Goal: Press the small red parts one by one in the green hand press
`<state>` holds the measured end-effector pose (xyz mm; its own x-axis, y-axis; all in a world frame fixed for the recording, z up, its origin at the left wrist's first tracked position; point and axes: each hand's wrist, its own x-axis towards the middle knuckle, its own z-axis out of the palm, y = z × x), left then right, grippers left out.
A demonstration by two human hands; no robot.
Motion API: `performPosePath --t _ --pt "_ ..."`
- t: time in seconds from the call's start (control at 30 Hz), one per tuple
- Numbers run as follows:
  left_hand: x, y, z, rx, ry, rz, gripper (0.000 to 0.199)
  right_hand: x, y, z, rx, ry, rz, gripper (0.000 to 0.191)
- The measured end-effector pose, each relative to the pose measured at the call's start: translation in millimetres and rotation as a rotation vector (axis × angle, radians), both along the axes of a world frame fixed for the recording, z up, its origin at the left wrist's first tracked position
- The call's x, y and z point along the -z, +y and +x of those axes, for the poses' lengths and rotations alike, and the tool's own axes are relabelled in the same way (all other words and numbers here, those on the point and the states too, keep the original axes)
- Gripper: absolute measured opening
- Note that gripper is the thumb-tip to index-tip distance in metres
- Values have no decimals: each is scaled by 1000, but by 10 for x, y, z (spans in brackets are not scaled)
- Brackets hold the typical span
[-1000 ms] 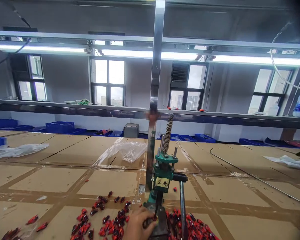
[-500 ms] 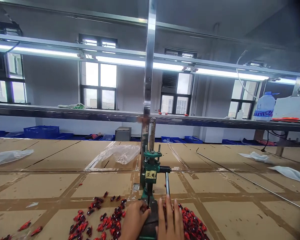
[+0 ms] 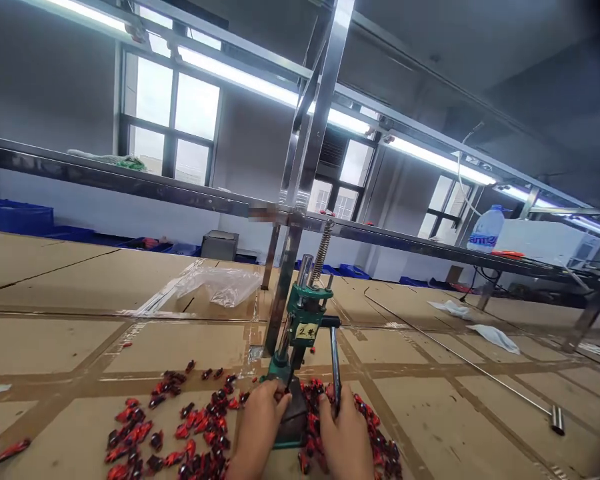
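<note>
A green hand press (image 3: pixel 307 303) with a "2#" label stands at the centre, its spring on top and its metal lever (image 3: pixel 335 363) hanging on the right. My left hand (image 3: pixel 261 417) is at the left of the press base, fingers pinched under the ram; what they hold is too small to make out. Fingers curled, my right hand (image 3: pixel 345 427) is around the lower end of the lever. Small red and black parts (image 3: pixel 200 420) lie scattered left of the press, and more are heaped (image 3: pixel 380 437) at its right, partly behind my right hand.
Brown cardboard (image 3: pixel 460 420) covers the table. A clear plastic bag (image 3: pixel 225 287) lies behind the press, near a metal post (image 3: pixel 320 120). A long thin rod (image 3: pixel 460 357) stretches across the right side. On the shelf (image 3: pixel 420 248) stands a large bottle (image 3: pixel 486 229).
The view has tilted and shifted. My right hand has gone from spread fingers near the lever to closed around its lower end. My left hand stays at the press base.
</note>
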<state>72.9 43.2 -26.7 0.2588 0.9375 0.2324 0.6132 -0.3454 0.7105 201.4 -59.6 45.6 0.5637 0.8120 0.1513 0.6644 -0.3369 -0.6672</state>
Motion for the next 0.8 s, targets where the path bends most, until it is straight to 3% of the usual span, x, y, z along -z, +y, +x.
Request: performPosePath --t 0.07,0.17,0.33,0.43,0.53,0.67,0.73,0.8 --pt "17 -1 -3 8 -17 -8 9 175 34 -14 54 -10 52 20" --pt "22 -3 -6 2 -25 -25 8 303 58 -6 73 -33 109 25" --pt "5 5 2 -9 21 -46 8 356 79 15 48 -36 150 26" --pt "-39 7 16 -17 82 -47 7 244 28 -9 -14 -67 82 26" --pt "-128 -7 32 -46 131 -31 6 -188 -134 -37 -50 -215 -70 29" --pt "-262 -86 61 -121 196 -56 10 -1218 -333 -28 -150 -411 -257 41" --pt "-301 -175 115 -179 222 -84 13 -1735 -316 7 -276 -467 -299 45" --pt "-306 -307 224 -210 235 -115 14 -2137 -212 59 -354 -432 -319 43"
